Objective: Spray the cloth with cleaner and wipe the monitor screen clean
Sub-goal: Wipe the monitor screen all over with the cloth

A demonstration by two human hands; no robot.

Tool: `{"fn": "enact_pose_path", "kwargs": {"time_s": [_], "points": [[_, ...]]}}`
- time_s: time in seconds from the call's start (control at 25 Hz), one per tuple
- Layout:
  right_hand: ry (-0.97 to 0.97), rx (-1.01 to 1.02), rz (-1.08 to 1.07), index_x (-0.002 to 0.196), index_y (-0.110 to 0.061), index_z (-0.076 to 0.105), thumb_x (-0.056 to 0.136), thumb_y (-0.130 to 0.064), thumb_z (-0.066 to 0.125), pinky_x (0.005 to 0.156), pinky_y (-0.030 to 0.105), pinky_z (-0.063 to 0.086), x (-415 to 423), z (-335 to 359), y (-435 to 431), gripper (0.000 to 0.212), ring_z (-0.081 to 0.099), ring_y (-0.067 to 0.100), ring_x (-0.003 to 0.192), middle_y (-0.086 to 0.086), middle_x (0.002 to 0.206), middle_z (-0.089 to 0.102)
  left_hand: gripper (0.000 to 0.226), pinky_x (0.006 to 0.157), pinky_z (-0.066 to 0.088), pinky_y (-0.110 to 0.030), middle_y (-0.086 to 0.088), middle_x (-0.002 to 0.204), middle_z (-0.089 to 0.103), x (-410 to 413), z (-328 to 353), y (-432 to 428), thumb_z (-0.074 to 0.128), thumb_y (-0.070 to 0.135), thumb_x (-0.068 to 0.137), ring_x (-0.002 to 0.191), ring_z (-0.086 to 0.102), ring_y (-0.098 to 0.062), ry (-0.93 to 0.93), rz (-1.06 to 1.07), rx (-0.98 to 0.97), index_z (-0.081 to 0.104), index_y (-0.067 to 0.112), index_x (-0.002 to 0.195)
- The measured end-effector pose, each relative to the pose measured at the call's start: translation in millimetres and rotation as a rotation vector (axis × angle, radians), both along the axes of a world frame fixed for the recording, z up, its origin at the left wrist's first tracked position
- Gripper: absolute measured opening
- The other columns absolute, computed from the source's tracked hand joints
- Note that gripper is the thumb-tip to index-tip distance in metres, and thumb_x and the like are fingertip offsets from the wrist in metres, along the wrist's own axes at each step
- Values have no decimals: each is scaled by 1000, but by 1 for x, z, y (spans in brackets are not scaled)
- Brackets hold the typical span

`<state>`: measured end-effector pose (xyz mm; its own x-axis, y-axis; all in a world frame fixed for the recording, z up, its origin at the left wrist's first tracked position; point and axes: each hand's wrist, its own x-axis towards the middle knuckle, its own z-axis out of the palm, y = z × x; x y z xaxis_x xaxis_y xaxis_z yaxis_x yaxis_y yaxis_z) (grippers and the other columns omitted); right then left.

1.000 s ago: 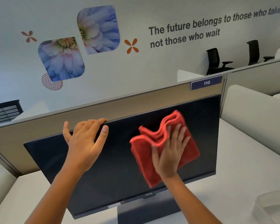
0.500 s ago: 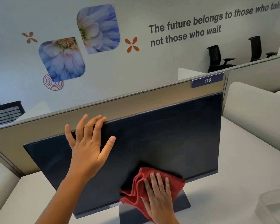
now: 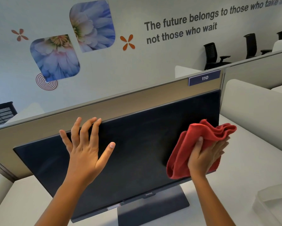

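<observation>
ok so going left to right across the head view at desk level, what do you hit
left hand braced on the monitor's top edge → bare dark screen of the monitor → red cloth → right hand pressing the cloth at the screen's right edge → clear plastic tray on the desk

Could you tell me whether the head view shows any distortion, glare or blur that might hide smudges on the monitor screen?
Head view: wide-angle lens bends the partition top and tilts the scene; the monitor screen shows only faint sheen, no strong glare; the right hand and red cloth are slightly soft; the left hand looks sharp.
</observation>
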<state>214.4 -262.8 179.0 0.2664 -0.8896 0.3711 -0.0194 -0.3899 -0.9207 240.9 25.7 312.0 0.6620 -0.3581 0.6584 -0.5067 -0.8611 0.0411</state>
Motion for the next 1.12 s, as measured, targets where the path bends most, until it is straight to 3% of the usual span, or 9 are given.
{"fn": "enact_pose_path", "kwargs": {"time_s": [0.16,0.28,0.4,0.48,0.56,0.64,0.84,1.0,1.12], "points": [[78,-101,97,149,-12,-10,87,-72,23,119,43,-3,0,-19,71,92,-6,27,146,9,158,-10,65,112,-20,-50,-2,138,30,1,0,0,23,62,87,143,5,-22,-7,-12,-28,29,23,139],[225,-262,285,149,-15,-15,90,-66,22,116,47,-1,-20,-76,140,86,-11,26,145,2,157,-20,64,112,-19,-50,-2,137,31,0,0,-2,27,60,86,143,7,-23,-7,-10,-43,30,23,138],[454,-547,320,149,-5,10,92,-46,31,111,54,7,-35,-126,181,73,-10,35,144,13,157,-15,64,112,-21,-48,-1,136,31,-1,-1,-2,28,60,86,142,9,-24,-8,-10,-47,30,23,138],[568,-594,345,134,-3,34,98,-40,21,110,55,8,-36,-132,187,53,-9,36,144,20,157,-1,64,112,-22,-46,-2,136,32,-1,-1,-1,29,59,85,142,9,-24,-12,-9,-50,30,23,138],[632,-560,370,126,-4,41,100,-41,7,110,53,7,-34,-130,180,57,-10,34,145,25,145,26,64,112,-22,-46,-3,136,32,-2,-1,-1,30,59,85,142,9,-24,-17,-7,-53,30,23,137],[601,-511,362,129,0,37,100,-40,13,111,53,7,-35,-125,161,55,-10,32,145,28,136,41,63,112,-22,-47,-2,136,32,-2,-1,-3,31,59,85,142,9,-24,-21,-11,-56,31,23,137],[367,-131,222,149,-7,-8,90,-67,13,118,46,4,-34,-91,80,86,4,36,144,19,156,4,60,112,-22,-46,1,137,30,-1,0,-1,32,56,87,142,7,-21,-25,-24,-61,29,25,138],[287,7,77,149,-6,-1,86,-73,15,116,55,9,-30,-74,25,94,8,41,143,23,157,3,57,112,-22,-45,3,137,31,-2,2,-2,30,54,88,142,5,-19,-16,-23,-83,30,26,138],[226,20,84,149,-7,-4,88,-70,21,117,52,7,-28,-68,22,92,3,38,144,22,157,-3,57,112,-23,-44,3,138,32,-4,2,-1,29,53,89,142,5,-18,-17,-19,-100,30,26,138]]}}
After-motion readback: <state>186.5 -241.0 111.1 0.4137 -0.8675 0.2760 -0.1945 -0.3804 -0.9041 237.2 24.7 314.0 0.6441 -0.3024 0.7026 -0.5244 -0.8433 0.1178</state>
